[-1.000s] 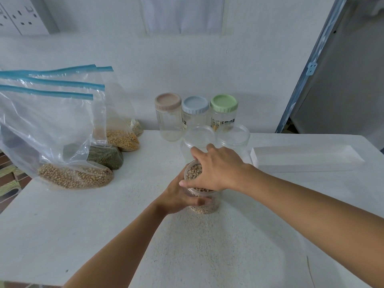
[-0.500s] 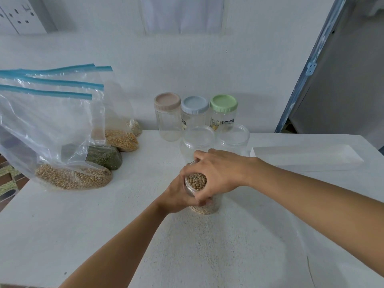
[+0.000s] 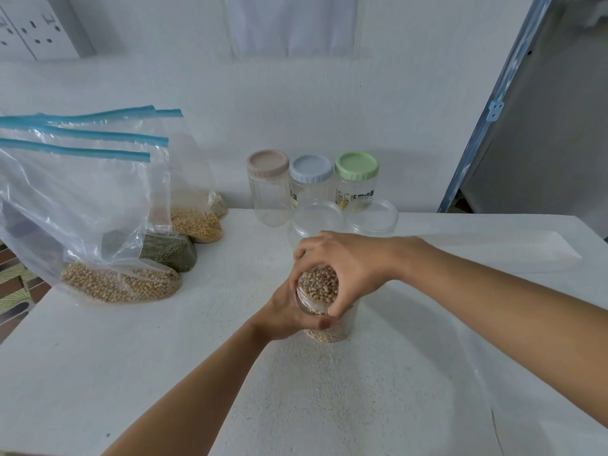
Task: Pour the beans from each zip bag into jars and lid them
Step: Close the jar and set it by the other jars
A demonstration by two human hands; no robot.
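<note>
Middle of the frame, on the white counter (image 3: 362, 390), stands a clear jar (image 3: 329, 334) full of tan beans (image 3: 317, 286). The left hand (image 3: 286, 319) grips its side from the near left. The right hand (image 3: 345, 264) is curled over its top, fingers round the rim and thumb down at the near edge beside the left thumb. Whether a clear lid sits under that hand cannot be told. Just behind the knuckles, and partly hidden by them, are two squat clear jars (image 3: 371, 217), and behind those is a row of three tall jars (image 3: 268, 202) capped beige, blue and green. Four zip bags (image 3: 82, 209) lean together at the left, the nearest holding tan beans, with dark green and yellow ones behind. A long white tray (image 3: 493, 248) lies at the right and wall sockets (image 3: 29, 31) show at the upper left. Against a second ago, the right hand has twisted round the jar's top, no longer lying flat across it. The jar and the left hand stay put.
</note>
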